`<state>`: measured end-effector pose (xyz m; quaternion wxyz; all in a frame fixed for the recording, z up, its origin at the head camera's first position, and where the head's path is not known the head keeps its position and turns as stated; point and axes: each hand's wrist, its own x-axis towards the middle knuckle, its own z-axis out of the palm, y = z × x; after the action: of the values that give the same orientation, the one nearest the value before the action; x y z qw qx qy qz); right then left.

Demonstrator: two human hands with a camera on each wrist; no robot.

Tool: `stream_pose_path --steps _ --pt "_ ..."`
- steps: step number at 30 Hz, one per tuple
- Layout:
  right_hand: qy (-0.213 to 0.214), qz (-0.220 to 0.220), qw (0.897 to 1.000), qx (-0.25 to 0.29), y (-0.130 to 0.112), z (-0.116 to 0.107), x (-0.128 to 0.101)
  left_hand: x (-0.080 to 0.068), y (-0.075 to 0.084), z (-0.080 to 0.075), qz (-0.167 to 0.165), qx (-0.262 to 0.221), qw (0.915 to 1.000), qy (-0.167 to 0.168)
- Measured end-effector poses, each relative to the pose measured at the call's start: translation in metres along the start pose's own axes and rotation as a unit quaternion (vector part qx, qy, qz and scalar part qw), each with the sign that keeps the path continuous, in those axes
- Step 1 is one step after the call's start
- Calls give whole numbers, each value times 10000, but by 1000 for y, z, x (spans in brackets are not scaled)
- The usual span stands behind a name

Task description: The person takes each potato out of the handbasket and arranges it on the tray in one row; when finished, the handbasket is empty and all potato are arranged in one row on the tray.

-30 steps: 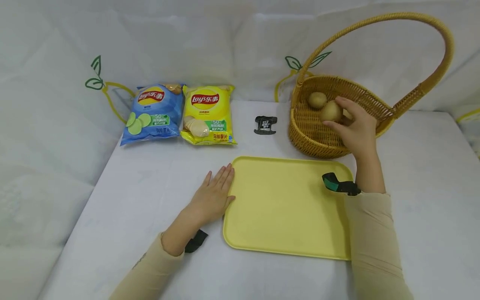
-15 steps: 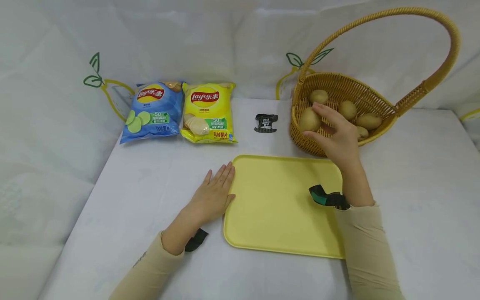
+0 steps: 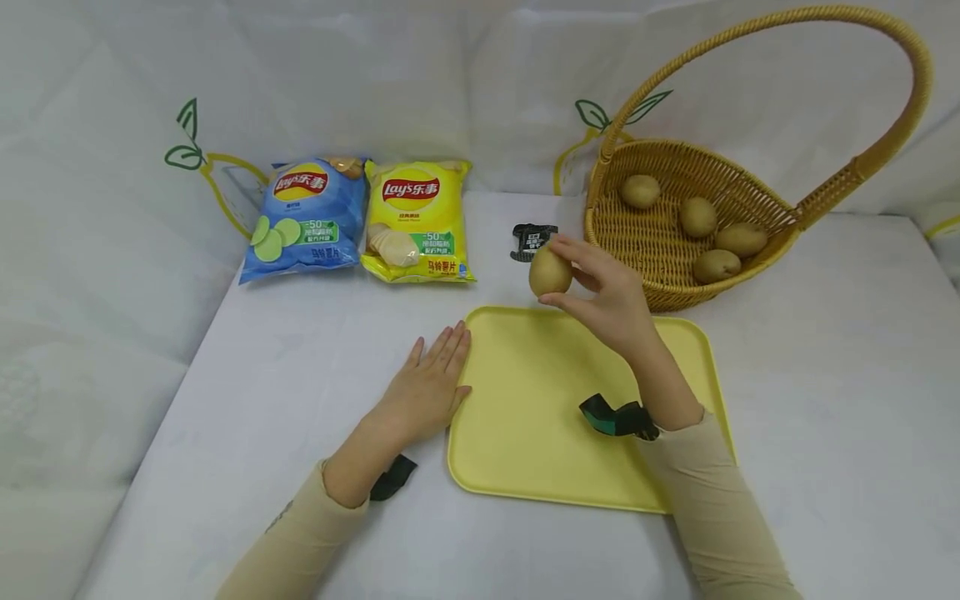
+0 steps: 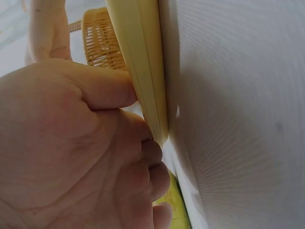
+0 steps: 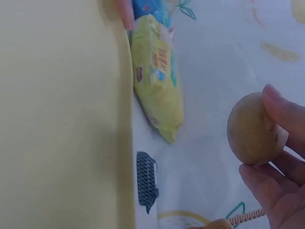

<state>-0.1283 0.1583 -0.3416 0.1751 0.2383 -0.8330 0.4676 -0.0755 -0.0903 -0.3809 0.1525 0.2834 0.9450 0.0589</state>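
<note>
Between thumb and fingers, my right hand (image 3: pixel 611 296) pinches a brown potato (image 3: pixel 550 272), raised over the far edge of the yellow tray (image 3: pixel 525 417). The right wrist view shows the same potato (image 5: pixel 255 129) held by the fingertips. My left hand (image 3: pixel 423 392) lies with straight fingers along the tray's left rim. Its thumb and fingertips meet the tray's side (image 4: pixel 143 67) in the left wrist view. Several more potatoes, one of them near the wall (image 3: pixel 641 192), lie in the wicker basket (image 3: pixel 622 242) behind the right hand.
A blue chip bag (image 3: pixel 303 221) and a yellow chip bag (image 3: pixel 417 221) lean at the back left. Partly behind the held potato is a small black packet (image 3: pixel 525 242). The basket's tall handle (image 3: pixel 918 67) arches up at the right. White cloth covers table and backdrop.
My right hand has lifted the potato out of the basket and carried it left and nearer, over the tray's far edge. The left hand has stayed put.
</note>
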Motion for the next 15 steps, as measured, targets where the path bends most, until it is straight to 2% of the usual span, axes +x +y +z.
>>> stream_pose_path --steps 6,11,15 --pt "-752 190 9968 -176 -2 19 -3 0 1 -1 -26 14 10000 -75" --pt "-1437 580 9879 -35 -3 31 -5 0 2 -2 -31 11 9999 -105" --pt "-1802 797 9804 -26 -1 35 -6 0 1 -3 -38 -27 9999 -130"
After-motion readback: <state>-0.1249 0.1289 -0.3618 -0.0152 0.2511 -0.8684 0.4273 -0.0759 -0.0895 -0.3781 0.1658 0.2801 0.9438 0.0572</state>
